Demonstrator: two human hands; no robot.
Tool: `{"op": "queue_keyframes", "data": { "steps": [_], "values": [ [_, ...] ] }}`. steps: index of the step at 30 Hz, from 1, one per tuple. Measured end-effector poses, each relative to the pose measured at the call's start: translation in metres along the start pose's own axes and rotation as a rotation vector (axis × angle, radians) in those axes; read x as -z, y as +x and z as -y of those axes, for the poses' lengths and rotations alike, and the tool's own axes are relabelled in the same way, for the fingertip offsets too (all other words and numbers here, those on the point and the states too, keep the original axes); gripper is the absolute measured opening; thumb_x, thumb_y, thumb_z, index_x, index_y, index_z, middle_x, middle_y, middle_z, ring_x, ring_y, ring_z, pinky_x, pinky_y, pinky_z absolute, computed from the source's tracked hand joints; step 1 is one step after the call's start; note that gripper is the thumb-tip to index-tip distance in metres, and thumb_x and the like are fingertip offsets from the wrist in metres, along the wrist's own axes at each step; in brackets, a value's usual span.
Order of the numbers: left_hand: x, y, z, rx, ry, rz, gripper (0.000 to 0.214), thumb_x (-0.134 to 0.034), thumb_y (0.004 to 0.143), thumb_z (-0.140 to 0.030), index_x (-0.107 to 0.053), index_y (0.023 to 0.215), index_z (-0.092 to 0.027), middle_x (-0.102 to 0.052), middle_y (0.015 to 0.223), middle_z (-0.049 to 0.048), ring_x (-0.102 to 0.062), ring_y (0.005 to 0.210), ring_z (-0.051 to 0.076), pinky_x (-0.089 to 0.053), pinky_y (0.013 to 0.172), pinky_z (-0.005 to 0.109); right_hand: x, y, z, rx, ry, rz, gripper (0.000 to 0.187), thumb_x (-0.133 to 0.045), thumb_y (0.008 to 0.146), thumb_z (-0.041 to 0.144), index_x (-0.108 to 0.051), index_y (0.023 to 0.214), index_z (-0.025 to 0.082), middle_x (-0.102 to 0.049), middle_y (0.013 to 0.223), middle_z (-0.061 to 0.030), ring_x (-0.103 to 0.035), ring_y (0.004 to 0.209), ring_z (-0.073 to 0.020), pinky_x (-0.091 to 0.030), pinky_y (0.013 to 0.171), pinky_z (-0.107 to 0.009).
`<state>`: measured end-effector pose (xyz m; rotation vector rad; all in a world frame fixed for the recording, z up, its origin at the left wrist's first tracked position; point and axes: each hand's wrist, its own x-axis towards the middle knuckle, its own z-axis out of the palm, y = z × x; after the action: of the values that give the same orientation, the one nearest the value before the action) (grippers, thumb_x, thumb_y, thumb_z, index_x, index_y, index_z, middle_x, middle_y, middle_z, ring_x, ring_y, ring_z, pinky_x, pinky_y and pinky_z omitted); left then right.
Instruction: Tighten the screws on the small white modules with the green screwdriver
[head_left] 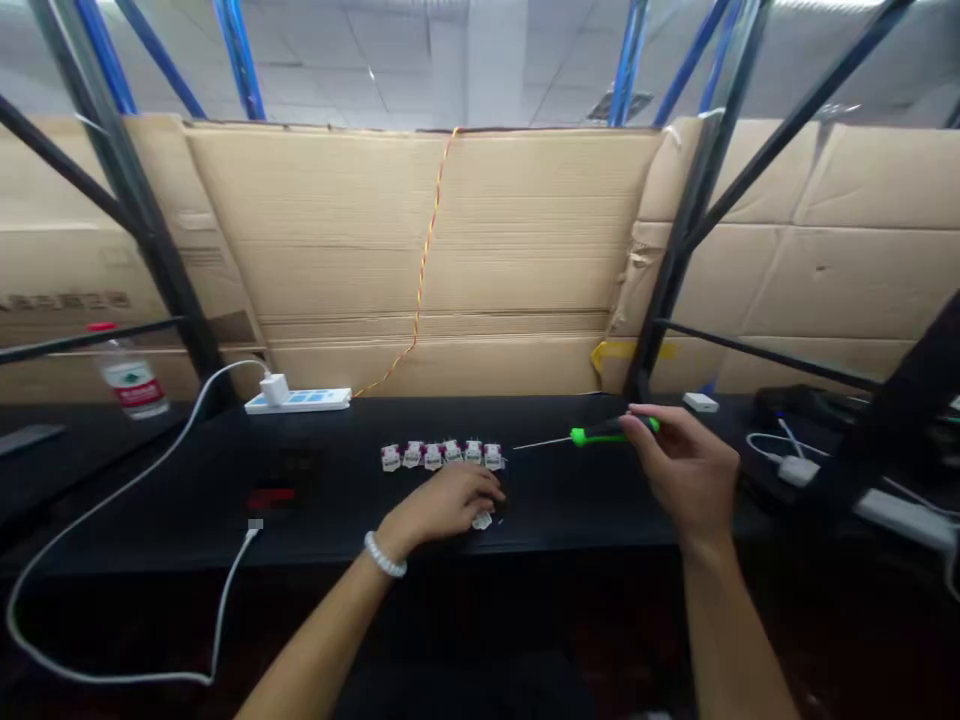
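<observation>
My right hand grips a screwdriver by its green and black handle. The thin metal shaft points left, level above the black table. On the tabletop, my left hand rests with curled fingers. A small white block shows at its thumb and fingertips, partly covered, and the hand appears closed on it. Just beyond that hand, several small white blocks with purple parts stand in a row. The screwdriver's tip is apart from the right end of this row.
A white power strip with a plugged-in charger lies at the back left; its white cable loops to the front edge. A bottle stands far left. Black metal posts flank the table, and cardboard closes the back.
</observation>
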<state>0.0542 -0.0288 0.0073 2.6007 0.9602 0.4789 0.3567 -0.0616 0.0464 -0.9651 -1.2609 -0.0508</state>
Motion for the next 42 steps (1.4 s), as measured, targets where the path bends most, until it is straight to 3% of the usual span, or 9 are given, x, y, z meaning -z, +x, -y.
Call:
{"op": "queue_keyframes", "data": {
  "steps": [5, 8, 14, 22, 28, 42],
  "values": [
    [-0.009, -0.023, -0.004, 0.064, 0.011, -0.053, 0.037, -0.068, 0.101, -0.025, -0.072, 0.137, -0.026, -0.064, 0.15, 0.009, -0.054, 0.143, 0.031, -0.043, 0.123, 0.049, 0.001, 0.0, 0.001, 0.007, 0.007, -0.011, 0.026, -0.086, 0.085, 0.046, -0.083, 0.097, 0.023, -0.081, 0.091, -0.0052, -0.076, 0.078, -0.0214, -0.065, 0.075, -0.035],
    [-0.017, -0.034, -0.007, 0.075, 0.012, -0.052, 0.048, -0.072, 0.098, -0.022, -0.065, 0.145, -0.027, -0.063, 0.153, 0.0088, -0.053, 0.145, 0.03, -0.044, 0.124, 0.049, 0.001, 0.0, 0.0, 0.021, -0.002, -0.004, 0.026, -0.086, 0.086, 0.045, -0.083, 0.098, 0.023, -0.081, 0.091, -0.0049, -0.076, 0.079, -0.0209, -0.065, 0.075, -0.034],
    [-0.026, -0.036, -0.013, 0.049, 0.034, -0.092, 0.044, -0.06, 0.101, -0.012, -0.066, 0.143, -0.024, -0.068, 0.146, 0.0078, -0.061, 0.137, 0.026, -0.048, 0.122, 0.045, 0.001, 0.0, 0.0, 0.011, 0.008, -0.002, 0.025, -0.085, 0.086, 0.044, -0.082, 0.098, 0.022, -0.081, 0.093, -0.0054, -0.076, 0.08, -0.0211, -0.064, 0.076, -0.034],
    [-0.026, -0.036, -0.016, -0.008, 0.085, -0.03, 0.05, -0.05, 0.1, -0.004, -0.07, 0.139, -0.027, -0.062, 0.156, 0.0041, -0.053, 0.149, 0.027, -0.045, 0.126, 0.048, 0.002, 0.0, 0.0, 0.022, -0.003, -0.004, 0.024, -0.086, 0.086, 0.044, -0.083, 0.098, 0.023, -0.081, 0.093, -0.0051, -0.075, 0.079, -0.0202, -0.064, 0.075, -0.033],
    [-0.023, -0.036, -0.008, -0.07, 0.094, -0.027, 0.035, -0.055, 0.103, -0.012, -0.078, 0.126, -0.024, -0.069, 0.148, 0.0051, -0.058, 0.144, 0.028, -0.048, 0.123, 0.048, 0.0, 0.0, 0.0, 0.015, 0.007, 0.007, 0.025, -0.085, 0.087, 0.045, -0.082, 0.097, 0.022, -0.08, 0.093, -0.0052, -0.075, 0.081, -0.0213, -0.064, 0.076, -0.035],
    [-0.009, -0.014, -0.006, -0.151, 0.123, 0.026, 0.023, -0.064, 0.099, -0.013, -0.078, 0.115, -0.021, -0.077, 0.125, 0.0068, -0.069, 0.12, 0.026, -0.055, 0.107, 0.039, 0.0, 0.0, 0.0, 0.002, 0.0, 0.015, 0.028, -0.083, 0.087, 0.048, -0.082, 0.097, 0.022, -0.081, 0.094, -0.0057, -0.076, 0.083, -0.0219, -0.065, 0.077, -0.035]
  ]
}}
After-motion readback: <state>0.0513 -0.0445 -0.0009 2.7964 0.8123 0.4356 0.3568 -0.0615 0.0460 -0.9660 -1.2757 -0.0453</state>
